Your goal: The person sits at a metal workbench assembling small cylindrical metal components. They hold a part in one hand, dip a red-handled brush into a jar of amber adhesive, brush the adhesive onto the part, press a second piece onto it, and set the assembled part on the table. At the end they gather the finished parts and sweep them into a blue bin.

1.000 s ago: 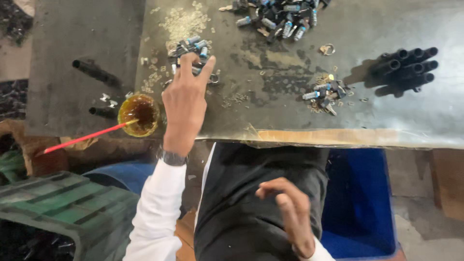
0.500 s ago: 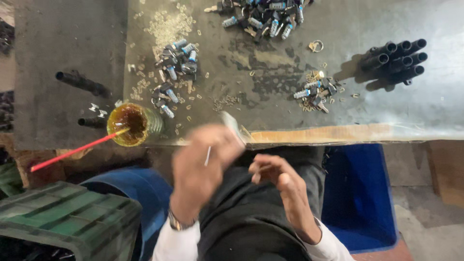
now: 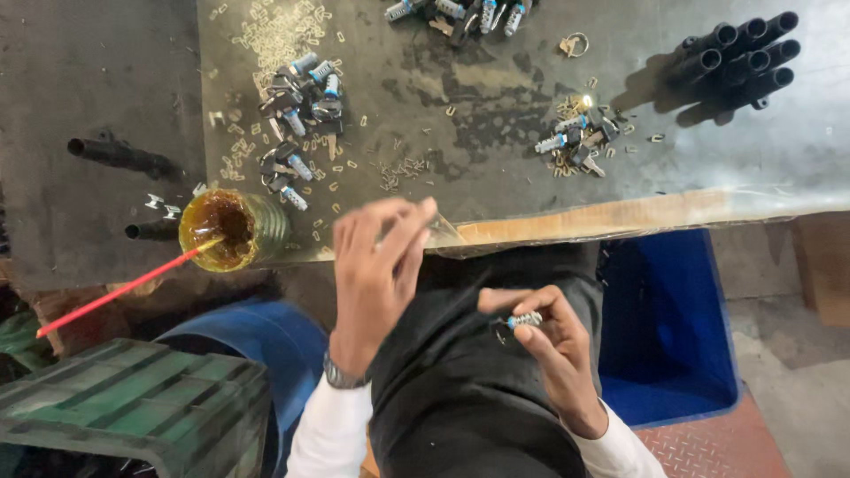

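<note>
My right hand (image 3: 544, 350) is over my lap and pinches a small silver lock cylinder (image 3: 522, 320) with a ribbed end. My left hand (image 3: 376, 274) hovers at the front edge of the metal table (image 3: 496, 190), fingers drawn together. A blurred pale metal part (image 3: 445, 233) shows at its fingertips. The nearest pile of small lock cylinders (image 3: 297, 97) lies on the table beyond my left hand. A second pile (image 3: 575, 137) lies further right.
A jar of amber grease (image 3: 226, 230) with a red stick (image 3: 115, 290) stands at the table's left front. A bundle of black tubes (image 3: 735, 62) lies at the back right. Below are a blue bin (image 3: 664, 327), a blue drum (image 3: 257, 336) and a green crate (image 3: 133, 407).
My left hand reached to the left pile on the table, then drew back to the table edge near my lap. My right hand rose a little with the cylinder.
</note>
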`<state>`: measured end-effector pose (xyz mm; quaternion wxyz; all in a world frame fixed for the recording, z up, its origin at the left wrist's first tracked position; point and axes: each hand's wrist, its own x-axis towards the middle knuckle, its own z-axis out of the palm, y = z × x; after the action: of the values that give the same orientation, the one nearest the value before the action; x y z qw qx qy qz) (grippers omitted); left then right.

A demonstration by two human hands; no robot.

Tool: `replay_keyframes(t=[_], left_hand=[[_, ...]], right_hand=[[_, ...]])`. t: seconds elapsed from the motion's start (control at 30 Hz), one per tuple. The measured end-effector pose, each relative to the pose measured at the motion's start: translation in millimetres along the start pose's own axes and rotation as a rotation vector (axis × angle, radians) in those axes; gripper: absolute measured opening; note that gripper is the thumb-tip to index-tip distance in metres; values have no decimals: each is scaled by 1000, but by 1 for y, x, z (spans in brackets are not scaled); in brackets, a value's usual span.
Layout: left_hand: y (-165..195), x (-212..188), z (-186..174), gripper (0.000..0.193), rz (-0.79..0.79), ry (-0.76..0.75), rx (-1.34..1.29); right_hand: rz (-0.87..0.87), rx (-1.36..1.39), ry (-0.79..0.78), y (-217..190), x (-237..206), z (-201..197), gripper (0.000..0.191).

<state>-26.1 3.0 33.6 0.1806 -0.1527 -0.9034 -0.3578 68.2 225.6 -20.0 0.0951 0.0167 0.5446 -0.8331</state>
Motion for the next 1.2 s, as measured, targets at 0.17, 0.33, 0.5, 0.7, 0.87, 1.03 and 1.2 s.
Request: replay_keyframes(t=[0.17, 0.33, 0.5, 0.7, 0.87, 1.03, 1.2], left_hand=[[-12, 20, 13, 47, 54, -131, 249], [-11, -4, 6, 44, 74, -142, 167], [-13, -23, 4, 22, 48, -13, 112], [8, -38, 11, 19, -292, 109, -553], [17, -46, 20, 16, -434, 45, -813], [21, -49, 23, 17, -388, 56, -828], [21, -46, 23, 17, -357, 31, -786]], right_hand=[[8, 94, -77, 10, -6, 1, 17], [66, 103, 10, 24, 0, 7, 21], [138, 234, -37, 19, 21, 9, 25], [198, 181, 19, -3, 31, 23, 13], [211, -88, 61, -13, 37, 31, 16], [155, -240, 98, -11, 41, 39, 13], [164, -241, 108, -8, 42, 34, 7]])
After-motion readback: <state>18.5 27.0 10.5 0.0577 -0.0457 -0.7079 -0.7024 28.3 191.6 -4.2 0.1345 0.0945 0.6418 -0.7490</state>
